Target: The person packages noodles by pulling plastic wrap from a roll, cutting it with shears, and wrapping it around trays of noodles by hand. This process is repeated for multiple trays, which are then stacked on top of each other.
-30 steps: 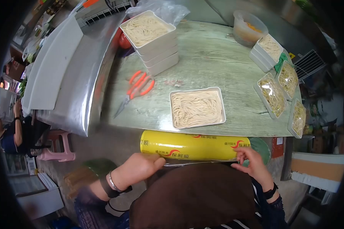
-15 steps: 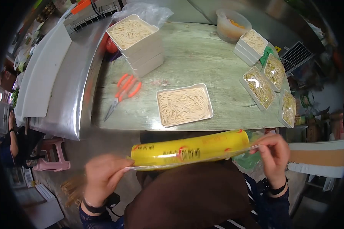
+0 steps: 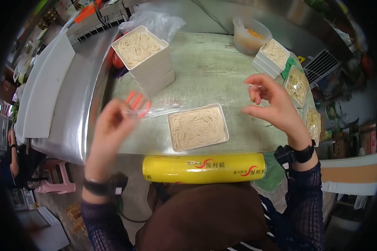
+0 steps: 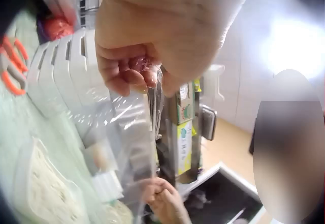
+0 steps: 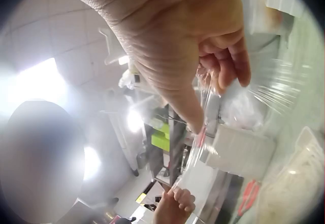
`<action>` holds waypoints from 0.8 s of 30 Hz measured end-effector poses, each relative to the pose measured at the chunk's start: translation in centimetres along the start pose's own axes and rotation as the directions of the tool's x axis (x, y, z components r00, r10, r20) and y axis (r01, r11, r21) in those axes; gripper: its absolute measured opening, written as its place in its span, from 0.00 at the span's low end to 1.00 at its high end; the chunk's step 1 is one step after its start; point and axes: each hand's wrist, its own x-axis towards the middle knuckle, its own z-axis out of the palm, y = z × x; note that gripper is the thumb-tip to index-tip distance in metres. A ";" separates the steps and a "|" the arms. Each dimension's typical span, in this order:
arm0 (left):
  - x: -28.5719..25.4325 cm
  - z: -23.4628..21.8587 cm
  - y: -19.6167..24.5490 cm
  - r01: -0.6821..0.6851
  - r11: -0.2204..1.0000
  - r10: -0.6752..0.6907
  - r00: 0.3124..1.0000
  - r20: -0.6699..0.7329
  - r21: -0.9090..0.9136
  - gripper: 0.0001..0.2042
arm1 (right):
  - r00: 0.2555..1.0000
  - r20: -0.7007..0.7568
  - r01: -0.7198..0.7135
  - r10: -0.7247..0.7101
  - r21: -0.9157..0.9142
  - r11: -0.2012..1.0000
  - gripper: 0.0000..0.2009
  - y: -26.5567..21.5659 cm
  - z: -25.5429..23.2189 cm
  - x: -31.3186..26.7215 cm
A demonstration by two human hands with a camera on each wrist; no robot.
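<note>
Pinching opposite corners of the cling film sheet (image 3: pixel 188 98), the left hand (image 3: pixel 111 123) and right hand (image 3: pixel 272 104) stretch it taut above the noodle tray (image 3: pixel 197 126), beyond the yellow film roll (image 3: pixel 203 167). The drawing-out step looks finished; next the film must come down evenly over the tray's rim.

A pale green wood-grain desk (image 3: pixel 205 62) fills the middle, with a curved steel counter (image 3: pixel 77 104) at nine o'clock and a white board (image 3: pixel 44 83) beyond it. A pink stool (image 3: pixel 54 178) stands on the grey floor (image 3: pixel 132 196) at seven o'clock; a wire rack (image 3: pixel 320 65) sits at two o'clock.
</note>
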 end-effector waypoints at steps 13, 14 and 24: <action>5.4 5.0 -14.0 0.276 0.933 -0.272 0.961 -0.046 0.230 0.13 | 0.971 0.168 -0.184 0.168 0.086 0.979 0.09 12.2 6.7 4.2; 5.4 4.9 -14.5 0.244 0.935 -0.246 0.969 -0.027 0.258 0.15 | 0.967 0.176 -0.198 0.183 0.075 0.977 0.09 12.1 6.8 4.1; 6.0 7.3 -13.3 0.606 0.749 -0.595 0.793 0.131 -0.268 0.11 | 0.778 0.361 -0.629 0.515 0.451 0.633 0.05 12.6 5.9 1.8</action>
